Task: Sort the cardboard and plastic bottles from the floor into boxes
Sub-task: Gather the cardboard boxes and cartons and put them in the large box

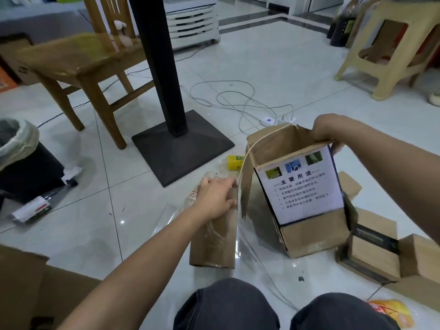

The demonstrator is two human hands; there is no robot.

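A tall cardboard box [307,236] with a printed white label stands on the floor at centre right, its top flaps open. My right hand [326,129] grips the far top flap of this box. My left hand [215,197] rests on the top edge of a flat brown cardboard piece [214,244] that stands just left of the box, fingers curled over it. Clear plastic bottles [190,198] lie behind that piece, partly hidden by my hand. A bottle with a yellow label [234,162] lies by the table base.
A black table base [181,151], a wooden chair [78,67] and a lined bin [21,153] stand to the left. White cables and a power strip [269,120] cross the floor. More cardboard [376,256] lies right, a large box [28,289] at bottom left, a beige stool [392,55] far right.
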